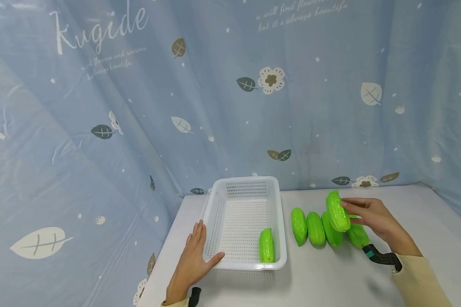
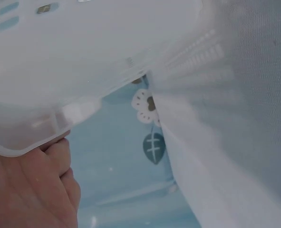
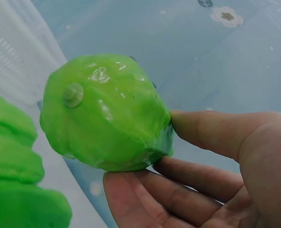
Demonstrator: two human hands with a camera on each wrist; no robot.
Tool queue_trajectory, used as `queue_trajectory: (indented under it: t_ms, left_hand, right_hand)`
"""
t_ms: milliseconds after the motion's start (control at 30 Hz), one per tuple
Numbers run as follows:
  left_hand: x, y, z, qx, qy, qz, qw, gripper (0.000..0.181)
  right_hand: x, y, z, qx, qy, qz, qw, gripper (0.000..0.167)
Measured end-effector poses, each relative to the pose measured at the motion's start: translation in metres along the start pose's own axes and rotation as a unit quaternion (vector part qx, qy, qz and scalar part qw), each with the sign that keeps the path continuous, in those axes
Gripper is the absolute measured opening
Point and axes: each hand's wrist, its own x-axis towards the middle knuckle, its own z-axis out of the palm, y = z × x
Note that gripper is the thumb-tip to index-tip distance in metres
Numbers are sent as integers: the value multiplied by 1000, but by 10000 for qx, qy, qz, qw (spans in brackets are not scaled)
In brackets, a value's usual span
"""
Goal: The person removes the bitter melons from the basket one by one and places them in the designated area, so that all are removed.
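My right hand (image 1: 376,217) pinches a bright green bitter melon (image 1: 337,213) between thumb and fingers, raised over others like it. In the right wrist view the held bitter melon (image 3: 107,114) shows its end with a small round stub. Below and left of it lie more bitter melons, among them one on the left (image 1: 299,226) and one beside it (image 1: 316,229). A white plastic basket (image 1: 282,238) contains one bitter melon (image 1: 266,245) in its front right corner. My left hand (image 1: 194,258) touches the basket's front left corner, fingers straight along the side and thumb spread over the front rim.
The basket and melons sit on a white tabletop (image 1: 311,277). Behind and to the left hangs a blue curtain (image 1: 223,106) with leaf and flower prints. A dark strap (image 1: 382,257) circles the right wrist.
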Motion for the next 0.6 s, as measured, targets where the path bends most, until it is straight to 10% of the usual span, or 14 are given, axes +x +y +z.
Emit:
queue_trajectory:
  t_ms: [600]
  left_hand:
    - [0, 0, 1, -104, -91, -125, 9998, 111]
  right_hand:
    - [-6, 43, -45, -489, 253, 493, 9973, 78]
